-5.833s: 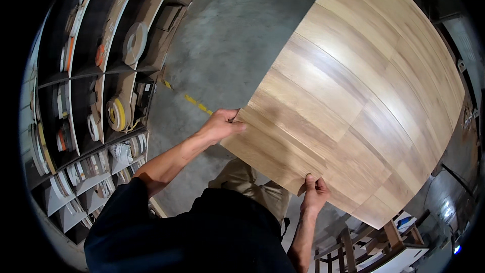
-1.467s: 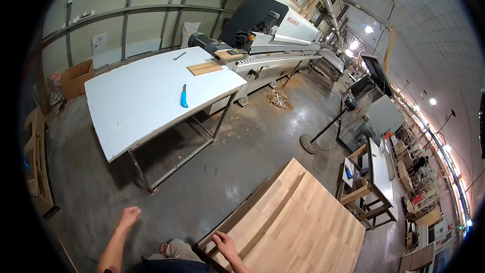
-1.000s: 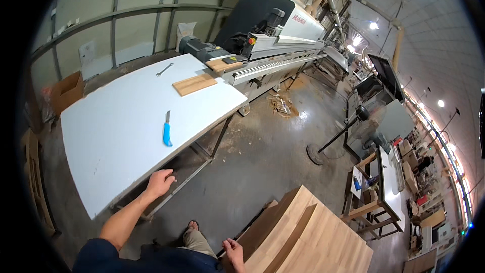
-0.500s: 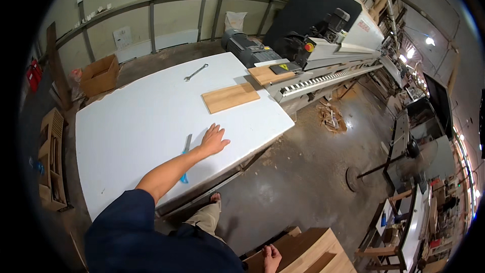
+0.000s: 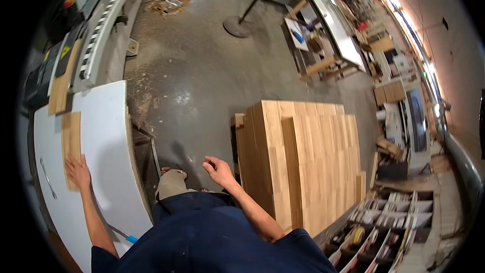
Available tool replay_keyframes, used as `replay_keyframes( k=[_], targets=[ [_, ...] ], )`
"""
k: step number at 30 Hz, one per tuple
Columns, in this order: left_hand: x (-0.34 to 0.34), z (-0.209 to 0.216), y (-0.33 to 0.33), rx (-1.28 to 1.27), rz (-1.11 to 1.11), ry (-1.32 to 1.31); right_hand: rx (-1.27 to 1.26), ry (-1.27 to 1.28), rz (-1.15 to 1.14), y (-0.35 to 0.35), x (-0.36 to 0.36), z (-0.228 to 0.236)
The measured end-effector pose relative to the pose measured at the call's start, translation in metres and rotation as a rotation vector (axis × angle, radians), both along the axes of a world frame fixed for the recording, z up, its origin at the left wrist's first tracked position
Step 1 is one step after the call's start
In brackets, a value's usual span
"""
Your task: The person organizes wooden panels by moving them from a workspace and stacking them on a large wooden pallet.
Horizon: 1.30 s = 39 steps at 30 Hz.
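Note:
My left hand (image 5: 77, 171) lies with its fingers outstretched on a flat wooden board (image 5: 71, 136), which rests on a white-topped table (image 5: 108, 136). Left of that board is a metal wrench (image 5: 48, 177). Beside my left forearm sits a tool with a blue handle (image 5: 131, 239) and a narrow metal blade, partly hidden by my sleeve. In front of my body hovers my right hand (image 5: 219, 172), empty, its fingers loosely bent and a little apart. To its right stands a large stack of wooden boards (image 5: 323, 162), which the hand does not touch.
A machine with a long toothed track (image 5: 108, 25) and a wooden piece (image 5: 64, 86) on its end adjoins the table's far end. Ahead are a round stand base (image 5: 237, 27) and a workbench (image 5: 336, 30). A compartmented rack (image 5: 389, 227) stands at the lower right.
My view has swung right, bringing the board stack fully into sight. My left hand has gone from the bare tabletop onto the wooden board. My right hand has come up beside the stack.

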State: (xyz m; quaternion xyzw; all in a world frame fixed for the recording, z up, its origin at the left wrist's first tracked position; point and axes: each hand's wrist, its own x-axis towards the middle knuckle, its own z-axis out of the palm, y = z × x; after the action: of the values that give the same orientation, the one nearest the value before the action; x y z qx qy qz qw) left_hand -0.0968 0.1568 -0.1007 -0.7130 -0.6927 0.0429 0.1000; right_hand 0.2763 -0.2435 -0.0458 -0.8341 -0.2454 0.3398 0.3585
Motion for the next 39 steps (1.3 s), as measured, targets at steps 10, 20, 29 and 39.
replay_keyframes(
  k=[10,20,29,39],
  targets=[
    [-0.025,0.038,0.015,-0.433,0.041,-1.331,-0.114,0.033,-0.013,0.007,-0.031,-0.013],
    [0.068,0.055,0.132,-0.112,0.430,-2.384,-0.010,0.103,0.236,0.084,0.020,-0.037],
    [0.074,0.060,0.109,-0.074,0.503,-2.353,0.102,-0.052,0.625,0.204,0.008,0.027],
    [-0.038,0.071,-0.086,-0.163,0.566,-2.234,0.341,-0.001,0.945,0.369,-0.035,0.021]
  ],
)
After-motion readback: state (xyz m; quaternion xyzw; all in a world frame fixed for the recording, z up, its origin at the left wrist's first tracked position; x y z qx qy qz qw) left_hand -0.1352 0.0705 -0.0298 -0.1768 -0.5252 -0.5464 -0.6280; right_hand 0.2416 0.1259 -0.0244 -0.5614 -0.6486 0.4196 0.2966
